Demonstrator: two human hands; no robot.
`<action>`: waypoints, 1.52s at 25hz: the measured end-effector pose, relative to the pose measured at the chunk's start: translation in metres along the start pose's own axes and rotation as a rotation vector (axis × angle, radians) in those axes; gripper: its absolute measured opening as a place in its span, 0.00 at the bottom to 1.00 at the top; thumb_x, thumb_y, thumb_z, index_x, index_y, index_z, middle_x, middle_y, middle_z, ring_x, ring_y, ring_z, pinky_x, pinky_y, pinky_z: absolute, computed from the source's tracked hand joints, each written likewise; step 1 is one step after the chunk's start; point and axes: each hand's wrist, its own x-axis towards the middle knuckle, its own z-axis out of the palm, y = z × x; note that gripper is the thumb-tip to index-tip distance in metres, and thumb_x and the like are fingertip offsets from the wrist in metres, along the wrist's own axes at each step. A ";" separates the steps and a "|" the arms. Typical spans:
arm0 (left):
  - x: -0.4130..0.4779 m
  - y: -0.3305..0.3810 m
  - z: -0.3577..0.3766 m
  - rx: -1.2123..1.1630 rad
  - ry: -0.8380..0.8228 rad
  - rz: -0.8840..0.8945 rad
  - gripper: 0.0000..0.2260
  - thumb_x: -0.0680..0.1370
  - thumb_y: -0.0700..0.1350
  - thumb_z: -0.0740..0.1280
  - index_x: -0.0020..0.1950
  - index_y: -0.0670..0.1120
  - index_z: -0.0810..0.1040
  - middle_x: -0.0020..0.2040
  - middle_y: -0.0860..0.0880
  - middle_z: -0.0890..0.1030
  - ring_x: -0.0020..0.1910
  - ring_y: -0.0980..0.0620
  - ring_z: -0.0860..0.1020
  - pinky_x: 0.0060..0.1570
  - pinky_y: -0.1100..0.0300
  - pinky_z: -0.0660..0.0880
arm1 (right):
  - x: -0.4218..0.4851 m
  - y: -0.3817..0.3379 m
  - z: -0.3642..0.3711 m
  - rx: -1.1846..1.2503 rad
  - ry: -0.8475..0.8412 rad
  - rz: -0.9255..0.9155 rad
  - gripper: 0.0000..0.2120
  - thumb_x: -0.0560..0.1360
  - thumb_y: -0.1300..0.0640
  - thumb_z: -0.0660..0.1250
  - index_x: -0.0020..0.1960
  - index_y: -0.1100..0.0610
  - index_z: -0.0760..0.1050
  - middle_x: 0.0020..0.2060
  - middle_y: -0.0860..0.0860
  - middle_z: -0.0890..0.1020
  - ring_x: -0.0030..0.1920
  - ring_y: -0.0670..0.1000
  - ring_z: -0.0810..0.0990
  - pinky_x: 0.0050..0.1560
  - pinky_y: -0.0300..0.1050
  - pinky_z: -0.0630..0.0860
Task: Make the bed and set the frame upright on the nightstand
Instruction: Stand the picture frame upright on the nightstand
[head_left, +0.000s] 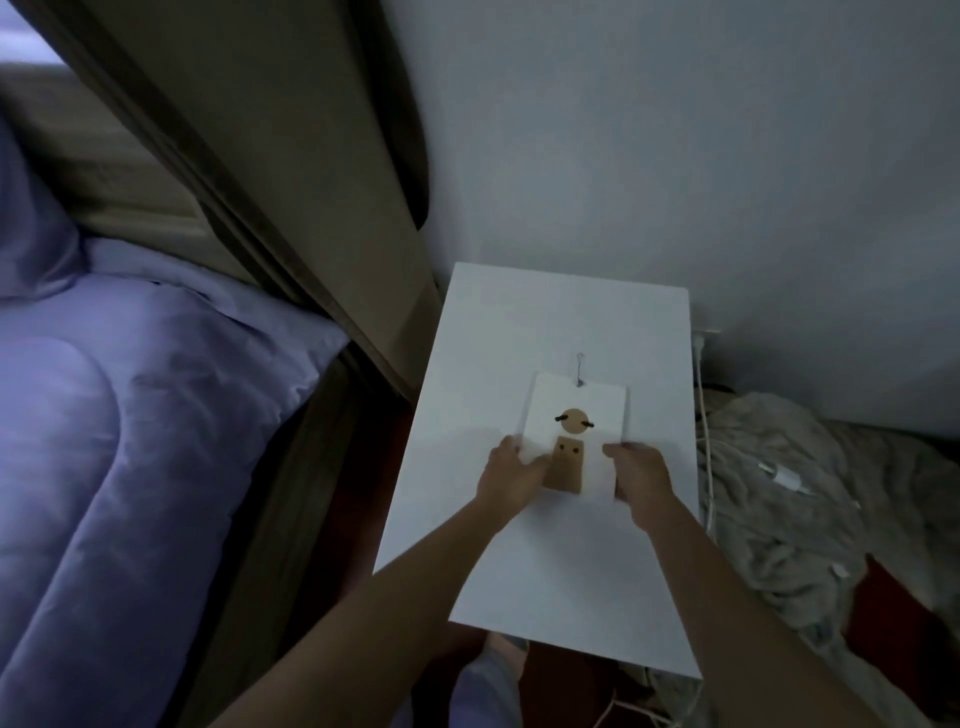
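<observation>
1. The frame (576, 400) is at the centre of the picture on the white surface of the nightstand (545, 322). Its back faces up, with the brown stand and hanging loop showing. I cannot tell whether its near edge is lifted.
2. The left hand (511, 475) grips the frame's lower left edge, fingers (506, 447) curled round it.
3. The right hand (641, 480) holds the lower right edge, fingers (618, 449) wrapped over it.
4. The bed's lilac duvet (130, 415) fills the left of the picture, with a pillow (31, 234) at upper left.
5. A crumpled grey blanket (789, 519) with a white charger (784, 475) lies at right.
</observation>
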 end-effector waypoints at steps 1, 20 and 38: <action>-0.003 0.001 -0.007 -0.042 0.005 -0.055 0.23 0.78 0.55 0.62 0.69 0.43 0.68 0.66 0.45 0.73 0.63 0.44 0.73 0.61 0.54 0.72 | -0.005 0.000 0.002 0.030 -0.045 0.018 0.07 0.76 0.59 0.64 0.40 0.57 0.76 0.50 0.64 0.81 0.49 0.61 0.79 0.48 0.53 0.75; -0.198 0.154 -0.304 -0.618 0.137 0.823 0.10 0.81 0.42 0.60 0.61 0.42 0.69 0.52 0.45 0.79 0.46 0.49 0.78 0.43 0.55 0.78 | -0.299 -0.271 0.045 -0.766 0.075 -1.499 0.34 0.71 0.40 0.68 0.73 0.46 0.62 0.74 0.45 0.63 0.71 0.48 0.61 0.71 0.53 0.60; -0.238 0.169 -0.322 -0.597 0.224 0.889 0.08 0.81 0.42 0.60 0.59 0.42 0.68 0.51 0.47 0.78 0.47 0.50 0.77 0.43 0.57 0.76 | -0.337 -0.321 0.031 -1.205 -0.072 -1.632 0.33 0.72 0.36 0.65 0.74 0.43 0.60 0.75 0.39 0.62 0.71 0.47 0.65 0.62 0.49 0.71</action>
